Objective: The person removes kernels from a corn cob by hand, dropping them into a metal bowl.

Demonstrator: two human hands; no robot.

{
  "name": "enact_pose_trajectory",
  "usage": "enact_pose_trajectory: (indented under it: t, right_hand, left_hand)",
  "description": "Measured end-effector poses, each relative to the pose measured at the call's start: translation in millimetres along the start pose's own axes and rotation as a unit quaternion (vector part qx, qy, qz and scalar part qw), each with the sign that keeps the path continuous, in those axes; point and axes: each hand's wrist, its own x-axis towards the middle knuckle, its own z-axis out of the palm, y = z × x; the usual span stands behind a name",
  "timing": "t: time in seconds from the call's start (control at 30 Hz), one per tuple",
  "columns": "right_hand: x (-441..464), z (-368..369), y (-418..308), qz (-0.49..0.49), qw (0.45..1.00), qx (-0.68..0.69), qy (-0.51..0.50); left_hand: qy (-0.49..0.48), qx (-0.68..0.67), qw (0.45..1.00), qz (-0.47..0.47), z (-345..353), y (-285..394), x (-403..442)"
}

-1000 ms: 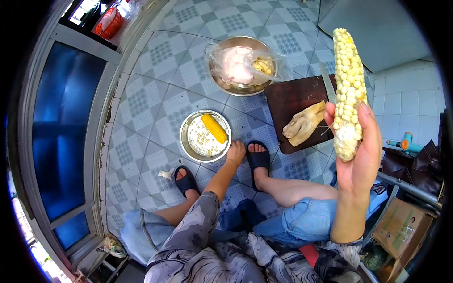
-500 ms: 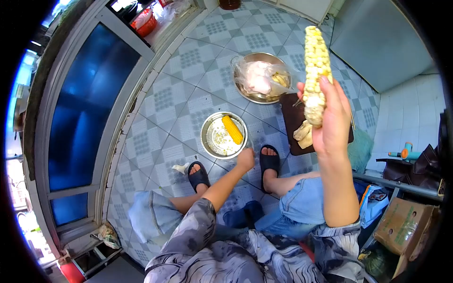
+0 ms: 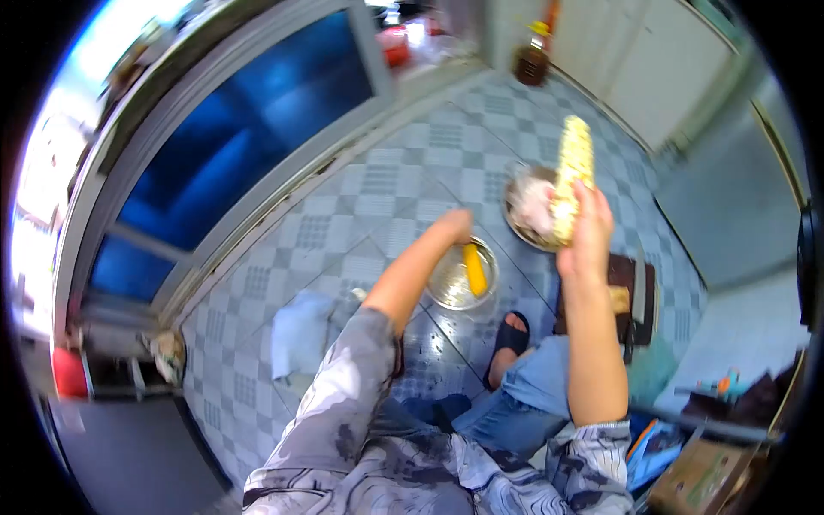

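In my right hand [image 3: 588, 227] a pale yellow corn cob [image 3: 576, 154] stands upright, my fingers wrapped round its lower end. My left hand [image 3: 453, 227] is over the far rim of a small metal bowl [image 3: 448, 279]; it looks curled closed, but blur hides what its fingers hold, if anything. A deeper yellow corn cob [image 3: 475, 269] lies in that bowl, just below my left hand. Behind the raised cob is a larger metal basin [image 3: 518, 225] with a plastic bag of pinkish-white contents [image 3: 534, 206].
A dark cutting board [image 3: 625, 266] with a cleaver [image 3: 639, 296] lies on the tiled floor at the right. A bottle with a yellow cap [image 3: 532, 60] stands by the far cabinets [image 3: 644, 69]. A cardboard box [image 3: 704, 476] is at lower right, a glazed door [image 3: 249, 120] at left.
My left hand has moved from the bowl's near side to its far rim. The pale cob stays in my right hand, now lower in view. The camera view has turned and shifted.
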Motion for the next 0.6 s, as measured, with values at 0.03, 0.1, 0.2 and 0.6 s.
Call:
enact_pose_trajectory:
  t: [0.03,0.1,0.2,0.6]
  right_hand:
    - [3.6,0.3,1.2,-0.008,0.999,-0.030,0.013]
    - [11.3,-3.3,6.4,-0.025,0.998,-0.032,0.048]
    - [28.9,-17.3,12.2,0.026,0.995,-0.089,0.030]
    - [36.6,-27.7,31.3,0.072,0.996,0.052,-0.025]
  left_hand:
    - [-0.030,0.017,0.999,-0.029,-62.6,15.7,3.1]
    - [0.077,0.047,0.996,-0.016,-153.6,43.8,-0.6]
    - [0.183,0.066,0.981,-0.011,-270.2,97.0,-13.5]
    - [0.278,-0.047,0.959,-0.018,-329.3,174.3,-130.1]
